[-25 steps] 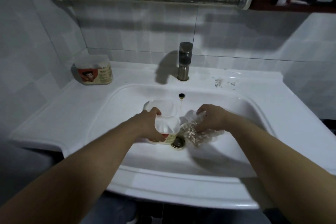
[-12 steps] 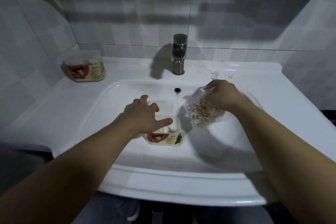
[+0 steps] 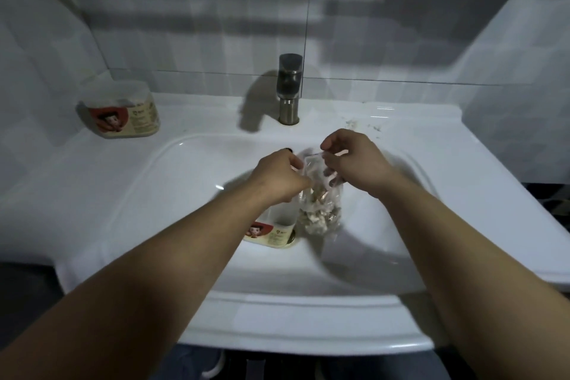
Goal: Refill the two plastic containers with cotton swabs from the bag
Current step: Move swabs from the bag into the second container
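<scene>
At the centre of the frame, the left hand and right hand each pinch the top edge of a clear bag of cotton swabs held over the sink basin. One plastic container stands in the basin just beside the bag. The second container sits on the worktop at the upper left, well apart from the faucet.

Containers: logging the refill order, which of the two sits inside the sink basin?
The near container, beside the bag under the left hand; the far container stands up on the counter at back left.
</scene>
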### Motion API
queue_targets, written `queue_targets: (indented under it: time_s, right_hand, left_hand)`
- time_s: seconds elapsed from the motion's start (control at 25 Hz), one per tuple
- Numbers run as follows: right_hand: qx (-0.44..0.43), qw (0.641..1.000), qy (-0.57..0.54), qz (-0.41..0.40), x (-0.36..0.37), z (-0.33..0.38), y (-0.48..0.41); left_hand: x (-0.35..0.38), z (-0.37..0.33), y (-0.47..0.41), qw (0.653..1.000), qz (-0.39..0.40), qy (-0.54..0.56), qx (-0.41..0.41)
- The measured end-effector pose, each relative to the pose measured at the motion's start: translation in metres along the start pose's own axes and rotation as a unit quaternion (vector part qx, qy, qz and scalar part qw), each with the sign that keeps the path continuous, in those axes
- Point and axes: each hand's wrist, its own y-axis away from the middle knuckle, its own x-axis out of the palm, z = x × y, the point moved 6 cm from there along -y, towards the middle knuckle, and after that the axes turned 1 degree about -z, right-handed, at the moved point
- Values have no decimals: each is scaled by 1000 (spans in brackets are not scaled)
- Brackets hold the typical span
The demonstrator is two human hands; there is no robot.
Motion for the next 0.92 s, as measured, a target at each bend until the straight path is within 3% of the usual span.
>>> queue_targets:
  time_s: [0.12, 0.24, 0.4, 0.6, 0.76, 0.92]
  right_hand:
    - [-130, 985, 111, -7, -6, 26, 12]
    - [-185, 962, 188, 75, 5, 42, 22]
    - [-133, 893, 395, 169, 27, 28, 20]
    - [-81, 874, 428, 214, 36, 20, 25]
    - [-95, 847, 475, 219, 52, 12, 25]
    - [-93, 848, 472, 224, 58, 3, 23]
  left_hand:
    - [0, 4, 1, 998, -31, 55, 14]
    - [-7, 8, 2, 993, -57, 95, 37]
    - [-11, 9, 5, 996, -53, 3, 69]
    - [-6, 11, 2, 995, -40, -51, 75]
    - [0, 14, 0, 994, -20, -82, 64]
    - [4, 15, 2, 994, 4, -89, 66]
